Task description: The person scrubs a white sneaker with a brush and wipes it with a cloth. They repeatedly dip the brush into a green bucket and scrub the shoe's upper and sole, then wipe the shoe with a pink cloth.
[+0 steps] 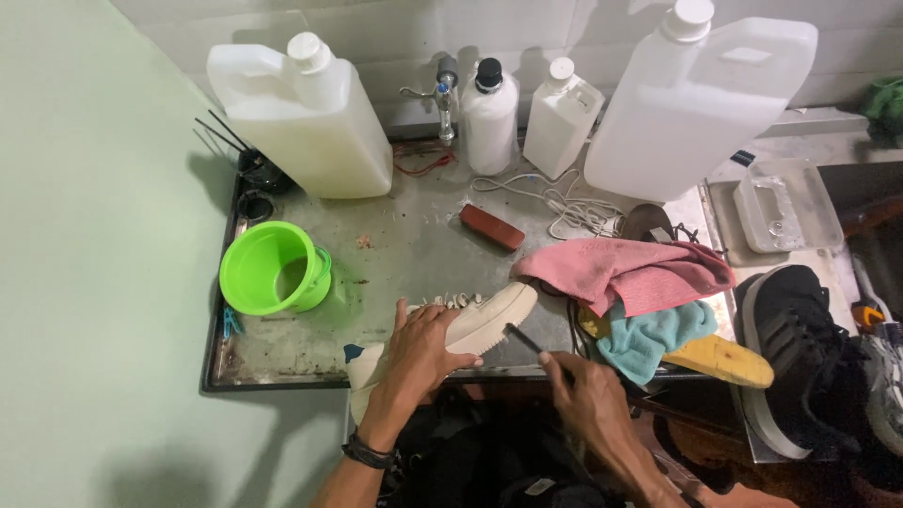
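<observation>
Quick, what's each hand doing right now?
Left hand: closed, holding the cream thick-soled shoe.
Right hand: closed, holding a thin dark-handled tool.

A cream-white shoe is lying on its side at the front edge of the metal tray, its thick sole facing up and its toe pointing right. A thin dark tool is slanting just right of the sole, its tip touching it.

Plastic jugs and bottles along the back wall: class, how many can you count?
4. A large jug at the left, a round bottle with a black cap beside the tap, a small square bottle next to it, and a large jug at the right. Others may be out of frame.
</observation>
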